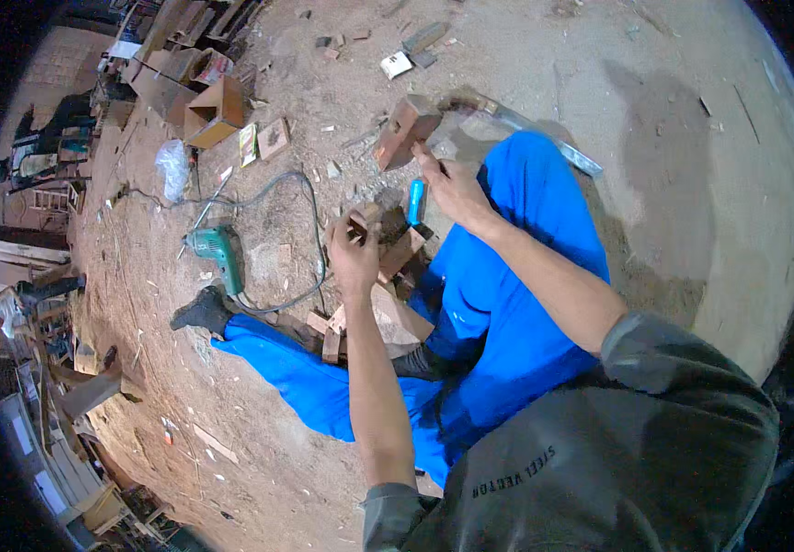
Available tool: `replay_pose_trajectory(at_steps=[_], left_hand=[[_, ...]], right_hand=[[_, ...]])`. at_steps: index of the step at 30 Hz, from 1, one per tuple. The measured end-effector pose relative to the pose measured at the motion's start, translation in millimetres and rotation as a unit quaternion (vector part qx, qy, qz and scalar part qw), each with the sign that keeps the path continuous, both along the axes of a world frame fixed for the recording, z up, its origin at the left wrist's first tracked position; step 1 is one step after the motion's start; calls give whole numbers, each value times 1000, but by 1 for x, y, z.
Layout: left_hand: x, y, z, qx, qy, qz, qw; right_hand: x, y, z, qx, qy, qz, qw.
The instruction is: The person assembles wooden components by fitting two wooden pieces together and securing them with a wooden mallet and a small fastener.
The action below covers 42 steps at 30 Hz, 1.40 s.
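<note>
Open brown cardboard box (216, 110) upper left on dirt floor; small flat green-printed packet (248, 144) beside it; clear plastic bag (173, 166) nearby.

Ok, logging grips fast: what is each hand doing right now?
Left hand: closed on a small wood piece.
Right hand: closed on a blue-handled tool.

Woodworking yard, dirt floor (525, 83), wood offcuts (273, 138), green power drill (220, 250)

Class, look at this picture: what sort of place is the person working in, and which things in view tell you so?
Probably a rough woodworking workshop. A green power drill lies on the dusty floor, wood offcuts sit by the person's legs, and stacked timber lines the edge.
</note>
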<state>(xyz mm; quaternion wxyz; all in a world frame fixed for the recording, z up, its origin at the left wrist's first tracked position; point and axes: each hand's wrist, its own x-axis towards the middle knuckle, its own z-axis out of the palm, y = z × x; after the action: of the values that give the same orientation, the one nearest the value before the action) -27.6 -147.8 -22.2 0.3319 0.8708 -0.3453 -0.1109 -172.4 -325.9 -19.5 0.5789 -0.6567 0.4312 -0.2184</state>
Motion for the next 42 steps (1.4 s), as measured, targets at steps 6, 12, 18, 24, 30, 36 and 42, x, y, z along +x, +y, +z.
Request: replay_pose_trajectory(at_steps=[6,12,18,24,30,36,42], left_hand=[[3,16,-32,10,-153,75,985],[-7,11,-22,-26,-72,66,995],[4,16,-10,60,13,109,992],[-15,5,13,-90,51,90,991],[-4,9,-19,-68,4,87,994],[-4,0,-21,-118,-3,86,989],[17,0,-31,-80,5,8,997]], right_hand=[[-9,24,55,-43,-1,68,997],[-46,67,51,-208,-16,123,970],[-24,72,69,-296,5,202,933],[-34,69,92,-281,-80,233,928],[-25,59,53,-237,98,172,951],[1,17,39,-327,66,174,927],[19,6,42,-256,107,170,945]])
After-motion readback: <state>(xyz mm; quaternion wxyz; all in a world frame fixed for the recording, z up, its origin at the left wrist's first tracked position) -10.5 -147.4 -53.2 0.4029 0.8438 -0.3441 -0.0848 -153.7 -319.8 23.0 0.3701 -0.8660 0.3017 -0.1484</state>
